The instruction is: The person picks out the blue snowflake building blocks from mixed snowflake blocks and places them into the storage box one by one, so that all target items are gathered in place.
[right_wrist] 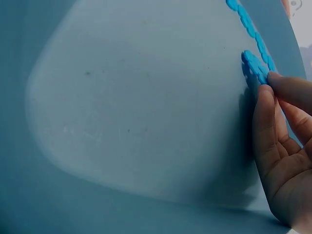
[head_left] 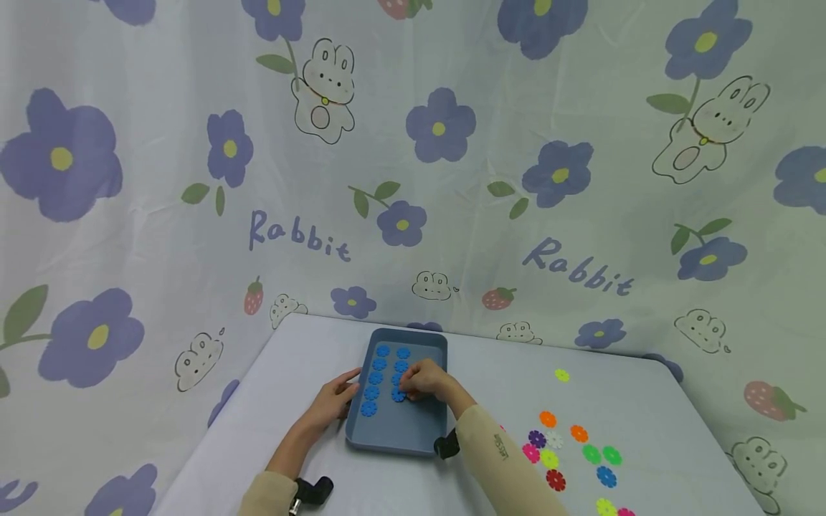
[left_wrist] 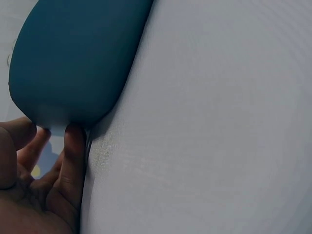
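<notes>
A grey-blue rectangular tray [head_left: 403, 432] stands on the white table. Blue notched flower-shaped discs lie in it in two columns, the left one [head_left: 372, 393] longer in view, the right one partly behind my right hand [head_left: 427, 380]. That hand is over the tray's middle; its thumb and fingertips pinch a blue flower-shaped disc [right_wrist: 255, 67] by its edge, tilted close over the tray floor. My left hand [head_left: 333, 401] is at the tray's left side. In the left wrist view its thumb and fingers [left_wrist: 74, 146] grip the tray's edge.
Right of the tray, loose flower-shaped discs lie scattered: orange [head_left: 548, 419], purple [head_left: 537, 438], green [head_left: 591, 454], dark red [head_left: 556, 479], a blue one [head_left: 606, 476] and others. A yellow one [head_left: 562, 375] lies farther back. A patterned curtain [head_left: 439, 215] hangs behind the table.
</notes>
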Demonstrator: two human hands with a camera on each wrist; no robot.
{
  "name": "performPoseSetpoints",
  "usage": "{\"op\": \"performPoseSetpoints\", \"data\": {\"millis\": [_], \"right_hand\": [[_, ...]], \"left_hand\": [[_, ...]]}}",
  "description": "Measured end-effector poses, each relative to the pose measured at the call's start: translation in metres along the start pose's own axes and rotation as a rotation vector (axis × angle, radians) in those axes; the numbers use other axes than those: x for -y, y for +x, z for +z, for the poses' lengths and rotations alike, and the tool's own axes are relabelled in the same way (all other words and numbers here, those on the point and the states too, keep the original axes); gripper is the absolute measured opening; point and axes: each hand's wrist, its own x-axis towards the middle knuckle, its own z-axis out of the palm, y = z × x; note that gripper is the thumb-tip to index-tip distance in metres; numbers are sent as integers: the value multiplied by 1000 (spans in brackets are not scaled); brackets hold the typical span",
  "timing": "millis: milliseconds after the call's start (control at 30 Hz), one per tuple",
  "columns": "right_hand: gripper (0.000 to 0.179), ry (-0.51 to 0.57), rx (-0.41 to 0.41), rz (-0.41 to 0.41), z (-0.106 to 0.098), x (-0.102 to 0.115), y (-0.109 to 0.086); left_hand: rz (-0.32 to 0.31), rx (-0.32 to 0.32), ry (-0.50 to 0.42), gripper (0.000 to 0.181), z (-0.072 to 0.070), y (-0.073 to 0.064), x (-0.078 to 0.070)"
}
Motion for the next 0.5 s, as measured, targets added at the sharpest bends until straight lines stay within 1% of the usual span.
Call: {"op": "performPoseSetpoints", "data": {"millis": [267,500], "right_hand": [[6,-13,6,-17,2,0,-1],[6,-26,3,-38,2,-1,-1]], "left_hand": [[-17,7,9,50,-1,1,3],[-10,0,12,49,-1,0,2]]}}
